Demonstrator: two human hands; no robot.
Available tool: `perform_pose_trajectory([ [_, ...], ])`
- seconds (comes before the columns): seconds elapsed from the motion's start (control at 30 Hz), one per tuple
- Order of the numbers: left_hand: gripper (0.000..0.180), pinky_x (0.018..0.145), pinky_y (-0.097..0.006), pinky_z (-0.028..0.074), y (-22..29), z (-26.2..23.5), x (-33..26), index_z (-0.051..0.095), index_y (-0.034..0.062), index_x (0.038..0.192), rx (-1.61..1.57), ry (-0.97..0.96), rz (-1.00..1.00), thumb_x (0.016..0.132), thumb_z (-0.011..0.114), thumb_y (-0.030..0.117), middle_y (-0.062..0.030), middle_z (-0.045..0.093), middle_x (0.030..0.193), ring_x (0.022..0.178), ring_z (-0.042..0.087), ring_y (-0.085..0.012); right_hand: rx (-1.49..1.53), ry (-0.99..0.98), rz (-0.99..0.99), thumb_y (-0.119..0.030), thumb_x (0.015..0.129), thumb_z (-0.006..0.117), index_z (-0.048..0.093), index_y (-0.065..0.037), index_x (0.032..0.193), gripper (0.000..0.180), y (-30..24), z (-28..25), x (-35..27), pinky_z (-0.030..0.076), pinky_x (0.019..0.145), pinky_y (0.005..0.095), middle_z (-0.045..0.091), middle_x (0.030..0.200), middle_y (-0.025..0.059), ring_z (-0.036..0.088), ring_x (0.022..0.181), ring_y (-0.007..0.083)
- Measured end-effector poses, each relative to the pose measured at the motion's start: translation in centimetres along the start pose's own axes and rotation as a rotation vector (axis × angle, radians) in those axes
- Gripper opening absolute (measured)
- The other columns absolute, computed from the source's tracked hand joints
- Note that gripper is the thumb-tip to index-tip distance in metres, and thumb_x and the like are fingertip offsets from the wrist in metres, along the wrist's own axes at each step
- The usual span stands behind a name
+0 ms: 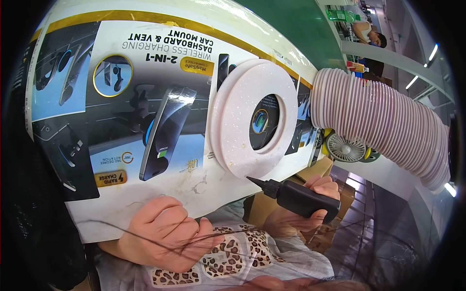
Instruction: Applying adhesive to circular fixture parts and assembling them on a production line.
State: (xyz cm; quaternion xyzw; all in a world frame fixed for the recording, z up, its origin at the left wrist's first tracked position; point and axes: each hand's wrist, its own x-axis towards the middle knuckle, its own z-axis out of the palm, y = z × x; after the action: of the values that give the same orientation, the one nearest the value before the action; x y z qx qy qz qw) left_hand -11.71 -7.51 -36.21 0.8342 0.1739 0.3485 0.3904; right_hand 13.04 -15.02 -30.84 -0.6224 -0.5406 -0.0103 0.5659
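My right hand is wrapped around a black squeeze bottle with a ribbed cap and a thin pointed nozzle. The nozzle tip points left, close to the near edge of two pale pink, speckled flat rings. These lie one on the other, slightly offset, on a printed sheet, and part of the sheet shows through their hole. At the sheet's near edge, my left hand is curled into a loose fist. Nothing shows between its fingers, and its palm is turned out of sight.
A tall stack of similar pink rings rises to the right, bent by the lens. Beside its base is a small fan with yellow and black parts. Cardboard lies below. At the far right, another person sits near a green bottle.
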Motion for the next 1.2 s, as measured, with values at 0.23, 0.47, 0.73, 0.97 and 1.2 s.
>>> perform_pose_trajectory([
  [0.23, 0.029, 0.064, -0.037, 0.048, -0.4, 0.4, -0.2, 0.057, 0.0040, 0.092, 0.090, 0.076, 0.062, 0.077, 0.071, 0.025, 0.0023, 0.045, 0.056, 0.056, 0.049, -0.0170, 0.017, -0.008, 0.034, -0.052, 0.080, 0.062, 0.054, 0.000, 0.080, 0.052, 0.2, 0.1, 0.0, 0.032, 0.052, 0.0264, 0.045, 0.071, 0.0048, 0.041, 0.060, 0.0139],
  [0.47, 0.028, 0.061, -0.038, 0.048, 0.0, 0.1, -0.1, 0.061, 0.0030, 0.091, 0.047, -0.018, 0.051, 0.074, 0.072, 0.022, -0.0002, 0.046, 0.062, 0.064, 0.049, -0.0191, 0.134, 0.018, -0.106, -0.039, 0.089, 0.047, 0.047, 0.003, 0.084, 0.042, 1.6, -1.8, 2.1, 0.029, 0.049, 0.0273, 0.038, 0.075, 0.0065, 0.039, 0.061, 0.0148],
  [0.73, 0.024, 0.060, -0.038, 0.048, -0.3, 1.0, -0.8, 0.061, 0.0014, 0.083, 0.101, 0.136, 0.103, 0.073, 0.071, 0.020, -0.0040, 0.050, 0.064, 0.063, 0.051, -0.0212, -0.149, 0.168, -0.037, -0.043, 0.086, 0.044, 0.050, 0.002, 0.085, 0.045, 2.9, -3.2, 3.1, 0.042, 0.064, 0.0303, 0.042, 0.078, 0.0107, 0.046, 0.071, 0.0204],
  [0.97, 0.022, 0.060, -0.037, 0.048, -0.1, 0.5, -0.1, 0.061, 0.0017, 0.084, 0.051, 0.089, 0.049, 0.073, 0.070, 0.018, -0.0024, 0.049, 0.060, 0.057, 0.050, -0.0197, 0.080, 0.057, 0.116, -0.040, 0.086, 0.049, 0.052, 0.003, 0.098, 0.044, 2.2, -3.9, 2.3, 0.049, 0.079, 0.0374, 0.055, 0.091, 0.0159, 0.059, 0.087, 0.0270],
  [1.2, 0.025, 0.060, -0.037, 0.048, -0.2, 0.3, 0.0, 0.061, 0.0017, 0.085, 0.045, 0.070, 0.060, 0.071, 0.072, 0.020, -0.0025, 0.049, 0.060, 0.057, 0.050, -0.0194, 0.034, 0.067, 0.175, -0.039, 0.087, 0.050, 0.052, 0.003, 0.099, 0.044, 2.1, -3.2, 2.1, 0.050, 0.078, 0.0367, 0.056, 0.091, 0.0162, 0.058, 0.087, 0.0253],
])
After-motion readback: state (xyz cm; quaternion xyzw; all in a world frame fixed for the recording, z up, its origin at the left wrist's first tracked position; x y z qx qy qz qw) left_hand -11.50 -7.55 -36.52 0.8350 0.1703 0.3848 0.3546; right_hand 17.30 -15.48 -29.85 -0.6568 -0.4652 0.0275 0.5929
